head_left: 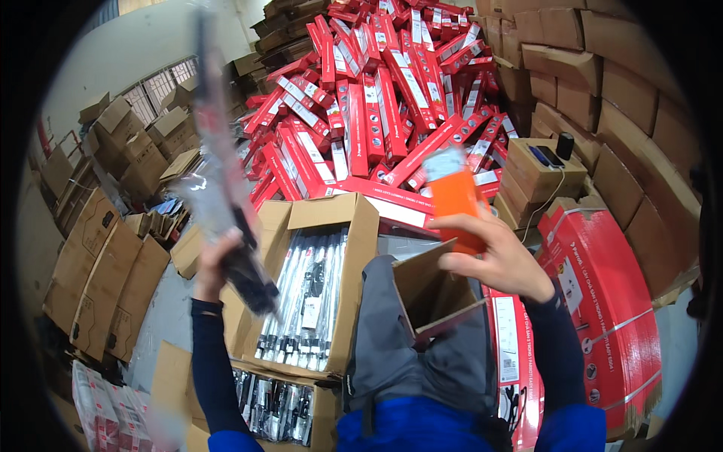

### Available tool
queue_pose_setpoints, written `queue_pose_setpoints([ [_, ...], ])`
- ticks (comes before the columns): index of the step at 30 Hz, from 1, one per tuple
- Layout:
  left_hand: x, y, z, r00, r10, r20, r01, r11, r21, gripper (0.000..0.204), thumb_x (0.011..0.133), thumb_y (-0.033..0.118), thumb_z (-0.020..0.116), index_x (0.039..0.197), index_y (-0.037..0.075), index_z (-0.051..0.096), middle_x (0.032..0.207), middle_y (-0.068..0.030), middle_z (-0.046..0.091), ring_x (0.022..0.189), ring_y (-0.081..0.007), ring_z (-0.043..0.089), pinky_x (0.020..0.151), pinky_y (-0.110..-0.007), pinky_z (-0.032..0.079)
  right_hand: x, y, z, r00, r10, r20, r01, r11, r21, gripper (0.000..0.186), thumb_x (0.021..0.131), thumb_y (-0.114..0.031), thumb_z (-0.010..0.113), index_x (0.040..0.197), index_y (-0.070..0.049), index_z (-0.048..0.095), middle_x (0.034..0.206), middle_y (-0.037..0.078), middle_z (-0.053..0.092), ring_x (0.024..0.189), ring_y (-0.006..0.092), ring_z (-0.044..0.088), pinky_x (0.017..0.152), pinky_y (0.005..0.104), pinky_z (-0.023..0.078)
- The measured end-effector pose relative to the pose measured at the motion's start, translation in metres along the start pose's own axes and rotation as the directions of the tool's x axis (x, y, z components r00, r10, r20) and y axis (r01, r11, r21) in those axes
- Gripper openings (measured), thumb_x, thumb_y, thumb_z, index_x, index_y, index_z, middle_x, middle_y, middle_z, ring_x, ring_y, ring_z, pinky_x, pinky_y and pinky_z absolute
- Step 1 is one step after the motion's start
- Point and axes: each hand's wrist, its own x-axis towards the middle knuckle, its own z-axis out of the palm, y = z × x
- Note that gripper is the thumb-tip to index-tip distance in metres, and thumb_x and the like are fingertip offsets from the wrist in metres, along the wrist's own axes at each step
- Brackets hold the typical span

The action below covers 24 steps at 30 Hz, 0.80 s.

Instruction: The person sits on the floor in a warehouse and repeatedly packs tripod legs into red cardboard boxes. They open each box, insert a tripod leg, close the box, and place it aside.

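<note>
My left hand (217, 265) is closed around a long, dark pole-like item in clear plastic wrap (226, 166), raised upright and smeared by motion. In my right hand (497, 252) there is a flat orange packet (456, 188) with a pale top end, pinched between thumb and fingers. Just below that hand, a narrow cardboard box (422, 290) stands between my thighs with its top end open and a flap up. Left of my legs, an open carton (360, 248) holds several long plastic-wrapped poles (305, 297) with black ends.
A second carton (324, 418) with more wrapped black pieces sits nearer me. Ahead rises a big heap of red-and-white long boxes (376, 113). Strapped red cartons (602, 301) stand at right, below a brown box (538, 177) bearing a phone. Flattened cardboard (98, 271) leans at left.
</note>
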Motion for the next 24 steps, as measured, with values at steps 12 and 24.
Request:
queue_pose_setpoints([
  [12,0.017,0.194,0.192,0.327,0.932,0.159,-0.903,0.258,0.343,0.025,0.100,0.007,0.061,0.122,-0.001,0.069,0.119,-0.0129,0.070,0.103,-0.0163,0.069,0.093,-0.031,0.057,0.049,0.005,0.010,0.924,0.174,0.340,-0.285,0.906,0.312,0.047,0.102,-0.044,0.064,0.095,0.002,0.072,0.072,0.004,0.060,0.065,0.0117,0.056,0.068,0.0313,0.049],
  [24,-0.059,0.041,0.249,0.812,0.340,0.474,-0.360,0.932,-0.051,0.096,0.085,0.012,0.083,0.157,0.001,0.021,0.147,-0.0170,0.047,0.134,-0.0225,0.051,0.113,-0.038,0.040,0.044,0.025,0.007,0.869,0.335,0.364,-0.470,0.788,0.397,0.041,0.105,-0.041,0.060,0.095,-0.003,0.071,0.074,-0.003,0.057,0.061,0.0028,0.048,0.051,0.0224,0.039],
])
